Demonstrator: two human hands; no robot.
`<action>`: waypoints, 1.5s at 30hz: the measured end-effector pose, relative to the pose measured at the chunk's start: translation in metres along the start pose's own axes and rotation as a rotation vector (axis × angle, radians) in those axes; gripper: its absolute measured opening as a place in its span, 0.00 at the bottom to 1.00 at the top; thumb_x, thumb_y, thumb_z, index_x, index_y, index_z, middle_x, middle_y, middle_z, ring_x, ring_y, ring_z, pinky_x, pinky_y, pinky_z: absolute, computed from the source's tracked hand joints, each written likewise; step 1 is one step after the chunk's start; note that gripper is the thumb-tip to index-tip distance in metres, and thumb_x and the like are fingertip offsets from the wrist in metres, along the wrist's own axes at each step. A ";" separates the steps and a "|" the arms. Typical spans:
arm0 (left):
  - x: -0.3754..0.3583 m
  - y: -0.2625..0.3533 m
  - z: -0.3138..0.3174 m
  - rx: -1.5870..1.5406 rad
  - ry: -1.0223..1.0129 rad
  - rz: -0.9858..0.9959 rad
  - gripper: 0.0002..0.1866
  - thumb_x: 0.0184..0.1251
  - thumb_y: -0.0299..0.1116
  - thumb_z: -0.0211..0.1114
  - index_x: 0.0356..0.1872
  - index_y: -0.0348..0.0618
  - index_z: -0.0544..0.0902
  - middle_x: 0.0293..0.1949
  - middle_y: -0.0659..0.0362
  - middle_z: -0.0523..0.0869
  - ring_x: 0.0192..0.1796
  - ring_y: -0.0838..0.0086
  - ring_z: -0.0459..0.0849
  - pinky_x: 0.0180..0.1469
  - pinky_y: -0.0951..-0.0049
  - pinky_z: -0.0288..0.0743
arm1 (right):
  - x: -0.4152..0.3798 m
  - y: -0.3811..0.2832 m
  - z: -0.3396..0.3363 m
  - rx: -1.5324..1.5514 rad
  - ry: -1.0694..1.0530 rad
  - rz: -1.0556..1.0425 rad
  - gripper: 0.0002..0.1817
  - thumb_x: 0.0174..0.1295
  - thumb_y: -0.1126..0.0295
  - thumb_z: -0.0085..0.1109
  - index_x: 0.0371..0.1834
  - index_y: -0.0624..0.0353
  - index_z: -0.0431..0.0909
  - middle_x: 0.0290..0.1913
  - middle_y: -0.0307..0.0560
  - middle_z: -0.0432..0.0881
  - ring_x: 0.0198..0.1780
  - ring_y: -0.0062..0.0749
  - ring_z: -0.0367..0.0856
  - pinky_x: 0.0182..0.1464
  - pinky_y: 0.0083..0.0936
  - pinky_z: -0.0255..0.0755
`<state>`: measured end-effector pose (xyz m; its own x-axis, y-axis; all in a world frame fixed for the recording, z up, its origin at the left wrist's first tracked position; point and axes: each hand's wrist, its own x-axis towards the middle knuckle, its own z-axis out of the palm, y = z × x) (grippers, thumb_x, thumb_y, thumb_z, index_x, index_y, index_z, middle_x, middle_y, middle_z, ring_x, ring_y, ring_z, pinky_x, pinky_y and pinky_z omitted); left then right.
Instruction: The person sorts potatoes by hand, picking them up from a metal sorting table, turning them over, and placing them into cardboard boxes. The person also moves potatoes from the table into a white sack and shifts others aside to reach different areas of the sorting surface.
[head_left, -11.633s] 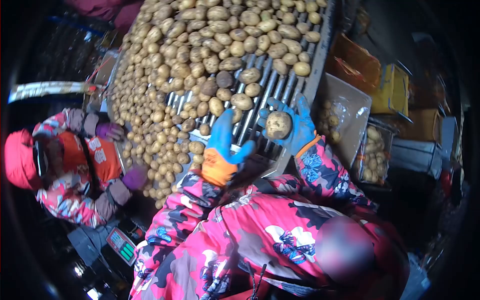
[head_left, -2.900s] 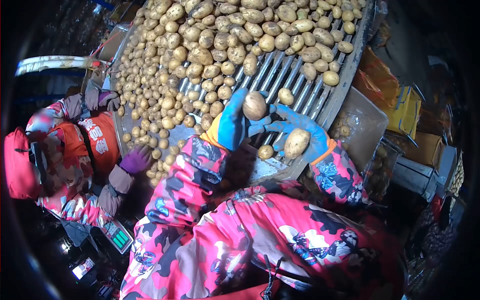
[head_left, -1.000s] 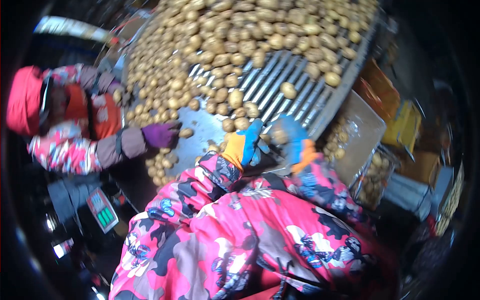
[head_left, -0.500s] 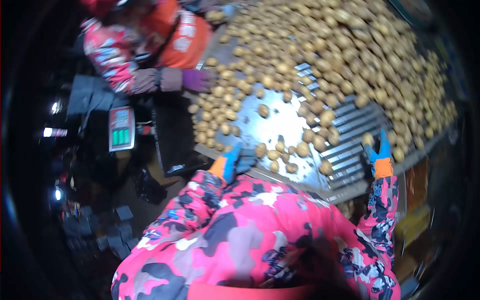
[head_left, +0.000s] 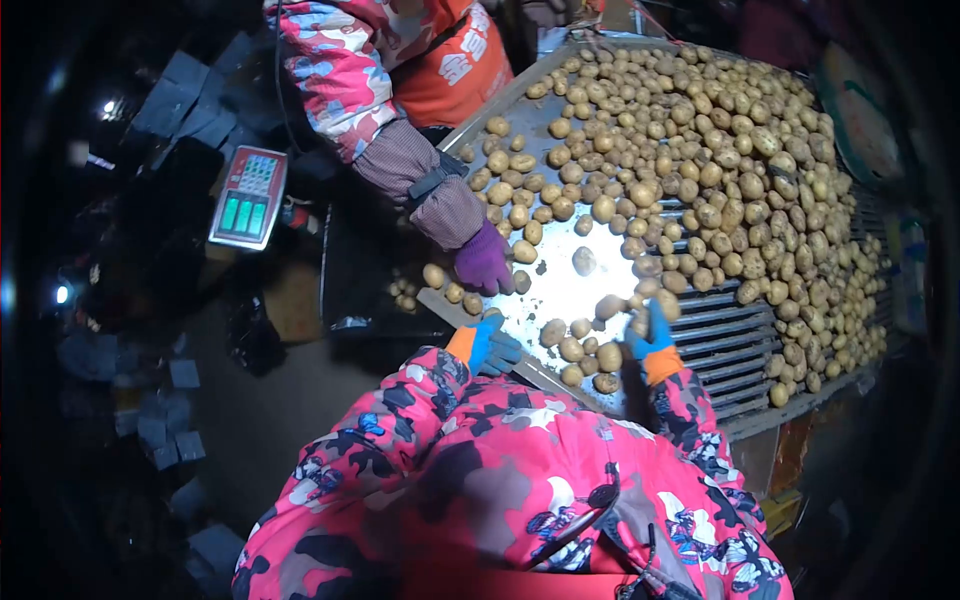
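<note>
My left hand [head_left: 494,348], in a blue glove with an orange cuff, rests at the near edge of the sorting table [head_left: 560,385]. Its fingers lie extended toward the right, and I see nothing in them. My right hand [head_left: 653,336], gloved the same way, is over the border between the shiny metal sheet [head_left: 548,295] and the slats [head_left: 715,330]. Its fingers are apart, against a few potatoes [head_left: 640,322]; no firm grip shows. Between my hands lies a small group of loose potatoes [head_left: 572,350].
A large heap of potatoes [head_left: 740,190] covers the far and right parts of the table. From the left, a co-worker's purple-gloved hand [head_left: 485,260] reaches over the sheet's edge beside potatoes. A digital scale [head_left: 248,198] stands at left, with more potatoes [head_left: 403,294] below the table corner.
My right hand has moved left from the slats' right end to the metal sheet. The co-worker's hand has come nearer my left hand, and fewer potatoes lie at the left corner. The view has shifted.
</note>
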<state>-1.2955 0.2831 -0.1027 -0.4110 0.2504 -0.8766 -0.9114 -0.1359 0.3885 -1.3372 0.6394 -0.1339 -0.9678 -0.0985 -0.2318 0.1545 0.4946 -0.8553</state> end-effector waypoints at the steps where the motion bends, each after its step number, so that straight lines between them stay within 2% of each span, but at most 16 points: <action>1: 0.005 -0.002 -0.003 0.009 -0.037 -0.001 0.38 0.68 0.66 0.47 0.50 0.34 0.81 0.41 0.47 0.86 0.36 0.61 0.84 0.43 0.64 0.78 | -0.005 0.000 0.005 0.056 -0.023 -0.017 0.44 0.57 0.70 0.65 0.75 0.64 0.52 0.70 0.58 0.63 0.70 0.40 0.63 0.70 0.31 0.58; 4: 0.004 0.004 -0.006 0.040 -0.104 -0.048 0.38 0.68 0.66 0.46 0.50 0.34 0.81 0.40 0.47 0.86 0.35 0.61 0.84 0.41 0.65 0.78 | -0.020 0.003 -0.008 0.247 0.150 0.057 0.44 0.57 0.71 0.66 0.75 0.63 0.52 0.69 0.59 0.64 0.69 0.39 0.65 0.69 0.31 0.60; 6: 0.005 0.005 -0.008 0.056 -0.140 -0.042 0.38 0.68 0.66 0.46 0.50 0.34 0.81 0.39 0.48 0.87 0.33 0.61 0.84 0.39 0.65 0.78 | -0.049 -0.023 -0.039 0.040 0.337 0.135 0.43 0.56 0.71 0.66 0.75 0.62 0.54 0.68 0.59 0.65 0.66 0.43 0.67 0.68 0.33 0.61; 8: 0.008 0.005 -0.010 0.082 -0.200 -0.045 0.38 0.69 0.65 0.45 0.48 0.34 0.81 0.41 0.47 0.87 0.35 0.58 0.86 0.38 0.62 0.79 | -0.080 0.042 -0.075 -0.284 0.456 0.211 0.44 0.53 0.72 0.69 0.74 0.62 0.56 0.65 0.60 0.68 0.63 0.43 0.70 0.66 0.34 0.64; 10: 0.013 0.003 -0.009 0.079 -0.215 -0.055 0.37 0.69 0.64 0.44 0.46 0.35 0.82 0.40 0.47 0.88 0.32 0.57 0.86 0.35 0.62 0.79 | -0.110 0.110 -0.080 -0.101 0.541 0.455 0.46 0.49 0.71 0.71 0.73 0.64 0.57 0.61 0.62 0.72 0.58 0.45 0.74 0.62 0.33 0.69; 11: 0.010 0.005 -0.008 0.082 -0.209 -0.061 0.39 0.68 0.66 0.45 0.47 0.34 0.82 0.40 0.46 0.87 0.32 0.58 0.86 0.36 0.63 0.79 | -0.118 0.074 -0.057 0.054 0.507 0.503 0.46 0.48 0.71 0.72 0.72 0.64 0.58 0.59 0.62 0.73 0.56 0.44 0.76 0.60 0.33 0.70; 14: 0.015 0.002 -0.009 0.025 -0.262 -0.084 0.39 0.68 0.67 0.46 0.48 0.33 0.81 0.39 0.45 0.87 0.31 0.59 0.85 0.35 0.64 0.79 | -0.108 0.054 0.010 -0.326 0.292 0.376 0.42 0.50 0.70 0.70 0.70 0.63 0.61 0.56 0.60 0.76 0.52 0.43 0.79 0.57 0.34 0.72; 18: 0.020 0.001 -0.018 0.048 -0.288 -0.048 0.39 0.69 0.66 0.44 0.50 0.34 0.80 0.43 0.46 0.87 0.36 0.57 0.86 0.39 0.61 0.79 | -0.062 -0.049 0.089 0.030 0.109 0.310 0.42 0.58 0.67 0.66 0.74 0.65 0.54 0.60 0.56 0.74 0.55 0.37 0.76 0.58 0.30 0.71; 24: 0.020 0.001 -0.015 0.020 -0.312 -0.059 0.40 0.68 0.67 0.44 0.51 0.32 0.79 0.42 0.45 0.87 0.40 0.54 0.87 0.46 0.58 0.79 | -0.088 -0.022 0.048 0.238 0.445 0.229 0.38 0.60 0.68 0.63 0.72 0.65 0.58 0.64 0.58 0.70 0.60 0.39 0.72 0.61 0.32 0.68; 26: 0.017 0.003 -0.012 0.009 -0.299 -0.063 0.41 0.68 0.67 0.45 0.50 0.31 0.79 0.41 0.44 0.87 0.38 0.53 0.87 0.45 0.58 0.80 | -0.120 -0.008 0.013 -0.556 0.426 0.141 0.36 0.55 0.65 0.65 0.68 0.64 0.63 0.60 0.63 0.73 0.57 0.52 0.76 0.57 0.38 0.72; 27: 0.017 0.004 -0.011 0.004 -0.268 -0.072 0.40 0.69 0.66 0.45 0.50 0.31 0.79 0.41 0.44 0.87 0.37 0.53 0.87 0.44 0.58 0.80 | -0.133 -0.002 0.011 -0.734 0.438 0.156 0.42 0.48 0.59 0.68 0.67 0.64 0.64 0.58 0.65 0.72 0.58 0.61 0.72 0.60 0.45 0.69; 30: 0.012 0.006 -0.004 0.000 -0.180 -0.056 0.38 0.70 0.64 0.45 0.49 0.31 0.80 0.40 0.41 0.86 0.37 0.52 0.87 0.41 0.58 0.81 | -0.138 0.003 0.013 -0.912 0.334 0.112 0.43 0.44 0.56 0.69 0.65 0.62 0.66 0.59 0.64 0.71 0.60 0.62 0.70 0.61 0.49 0.65; 40: 0.006 0.020 0.002 0.077 -0.054 -0.223 0.36 0.72 0.61 0.42 0.56 0.34 0.75 0.40 0.43 0.87 0.41 0.53 0.86 0.44 0.59 0.81 | -0.132 -0.010 0.007 -0.775 0.126 0.091 0.40 0.45 0.60 0.66 0.66 0.57 0.65 0.66 0.64 0.64 0.64 0.66 0.62 0.66 0.52 0.58; 42: 0.000 0.008 0.000 0.172 -0.086 -0.030 0.32 0.74 0.56 0.44 0.55 0.32 0.76 0.40 0.44 0.87 0.41 0.58 0.87 0.45 0.63 0.82 | -0.124 -0.017 0.002 -0.755 0.092 0.131 0.40 0.46 0.59 0.66 0.66 0.58 0.65 0.66 0.64 0.64 0.64 0.66 0.62 0.66 0.52 0.58; 43: 0.004 0.006 0.000 0.636 0.023 0.334 0.30 0.74 0.53 0.46 0.53 0.32 0.78 0.40 0.44 0.87 0.41 0.60 0.87 0.45 0.65 0.82 | -0.125 -0.013 0.000 -0.774 0.074 0.122 0.41 0.46 0.57 0.66 0.66 0.58 0.65 0.66 0.65 0.64 0.65 0.66 0.62 0.66 0.53 0.58; 45: 0.020 -0.008 -0.009 0.570 0.079 0.436 0.25 0.75 0.48 0.48 0.51 0.33 0.79 0.41 0.45 0.87 0.40 0.63 0.88 0.44 0.67 0.82 | -0.119 -0.016 -0.005 -0.724 0.066 0.128 0.41 0.46 0.56 0.66 0.66 0.58 0.65 0.66 0.66 0.63 0.65 0.66 0.62 0.66 0.54 0.58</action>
<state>-1.2962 0.2802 -0.1258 -0.7567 0.2148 -0.6174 -0.5431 0.3192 0.7766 -1.2252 0.6473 -0.0899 -0.9645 0.0392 -0.2613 0.1191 0.9472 -0.2977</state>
